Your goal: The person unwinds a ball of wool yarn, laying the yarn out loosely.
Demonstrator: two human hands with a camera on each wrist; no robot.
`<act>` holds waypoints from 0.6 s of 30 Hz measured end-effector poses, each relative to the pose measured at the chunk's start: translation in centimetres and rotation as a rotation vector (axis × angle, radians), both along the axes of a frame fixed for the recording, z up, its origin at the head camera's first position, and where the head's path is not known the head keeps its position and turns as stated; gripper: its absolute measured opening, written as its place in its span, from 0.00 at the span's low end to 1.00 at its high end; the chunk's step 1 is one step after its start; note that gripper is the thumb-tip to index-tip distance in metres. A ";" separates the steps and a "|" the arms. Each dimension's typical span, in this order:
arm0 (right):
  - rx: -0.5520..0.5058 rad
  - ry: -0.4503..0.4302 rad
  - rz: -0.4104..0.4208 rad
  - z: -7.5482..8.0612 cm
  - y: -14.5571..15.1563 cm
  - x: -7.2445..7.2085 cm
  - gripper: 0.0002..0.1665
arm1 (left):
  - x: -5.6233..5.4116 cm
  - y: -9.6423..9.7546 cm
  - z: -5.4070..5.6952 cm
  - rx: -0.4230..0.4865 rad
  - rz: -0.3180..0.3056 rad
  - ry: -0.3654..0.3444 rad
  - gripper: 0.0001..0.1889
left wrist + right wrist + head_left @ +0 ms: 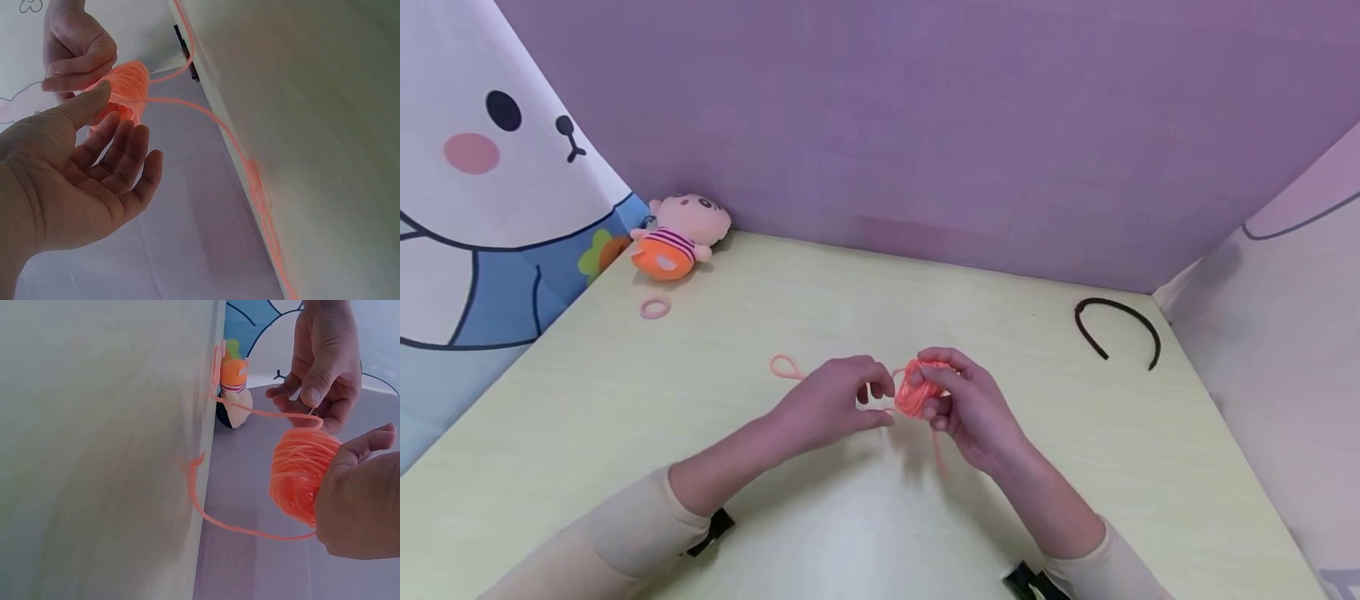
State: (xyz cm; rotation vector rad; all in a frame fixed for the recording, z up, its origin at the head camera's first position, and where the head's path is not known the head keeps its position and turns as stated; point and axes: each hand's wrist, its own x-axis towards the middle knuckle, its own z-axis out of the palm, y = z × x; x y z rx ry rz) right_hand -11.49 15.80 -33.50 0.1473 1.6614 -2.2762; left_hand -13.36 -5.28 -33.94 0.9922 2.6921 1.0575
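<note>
A coral-orange ball of yarn (913, 392) is gripped by my right hand (977, 408), with fingers and thumb around its right side. My left hand (831, 400) is close on the ball's left, its fingers loosely bent and the thumb (94, 106) apart from them. A strand of yarn (262, 414) runs past the left fingertips toward the table. Beyond the left hand, a looped length of yarn (786, 367) lies on the tabletop. Another loose end (938, 452) hangs below the right hand.
A plush toy (681, 237) in orange and stripes lies at the back left, with a pink ring (655, 308) before it. A dark curved band (1116, 302) rests at the back right. Purple and cartoon-printed panels (925, 125) border the pale table (850, 533).
</note>
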 end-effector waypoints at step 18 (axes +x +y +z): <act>-0.018 -0.006 0.014 0.2 0.0 0.0 0.09 | 0.3 0.2 -0.1 -0.025 0.008 -0.023 0.13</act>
